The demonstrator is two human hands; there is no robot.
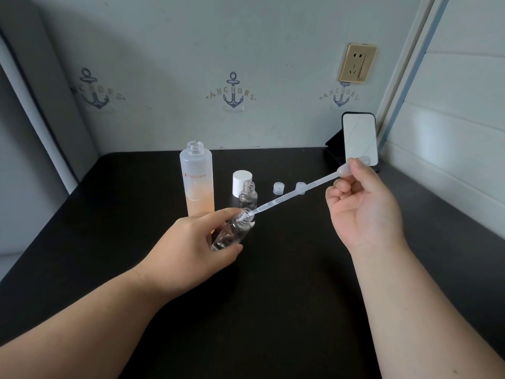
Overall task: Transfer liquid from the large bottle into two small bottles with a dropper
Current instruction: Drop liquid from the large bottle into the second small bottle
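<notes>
while the left hand (pixel 191 242) is gripping one small bottle (pixel 232 232) tilted off the table (pixel 273 310), mouth pointing toward the right hand (pixel 363 203), the right hand is pinching the bulb of the dropper (pixel 295 191) with the tip sitting right at the bottle mouth. hands are well apart, joined only by the dropper's length. can't tell if the tip is fully inside the neck or just at the rim.

doing this step well, as i judge it: getting the tip past the rim before squeezing, squeezing the bulb slowly, keeping the bottle tilted only enough that liquid isn't running back out. bottle looks to be holding some clear liquid already, so watching the level near the neck.

second small bottle (pixel 248 194) is standing uncapped just beyond the left hand, large bottle (pixel 196 181) beside it, open, roughly the lower third holding orange liquid. white cap (pixel 241 181) is sitting behind the second bottle; two small clear caps (pixel 278 188) are lying between the hands, farther back, one partly behind the dropper stem.

risk: long dropper held at the far end is wobbling easily, tip could be slipping off the rim.
</notes>
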